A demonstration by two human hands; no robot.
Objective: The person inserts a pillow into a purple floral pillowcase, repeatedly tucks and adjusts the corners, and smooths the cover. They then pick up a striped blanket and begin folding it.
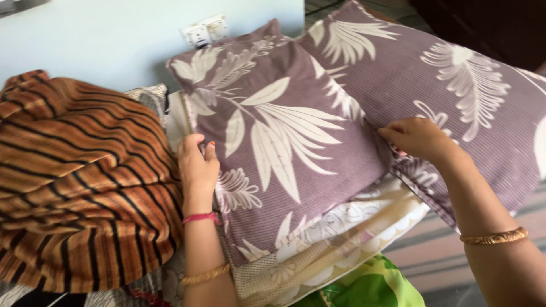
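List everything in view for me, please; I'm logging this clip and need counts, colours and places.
Leaf-print pillows: two, mauve with cream leaves, centre and upper right.
Striped cloth: one, orange and brown with black stripes, left.
Cream patterned fabric: one, under the centre pillow.
Green fabric: one, bottom edge.
Wall socket plate: one, white, on the pale blue wall.
Left hand: on the centre pillow's left edge.
Right hand: gripping its right edge.

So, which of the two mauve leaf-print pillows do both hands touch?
The nearer, left pillow: the left hand holds its left edge, the right hand its right edge. The other pillow lies behind, to the right.
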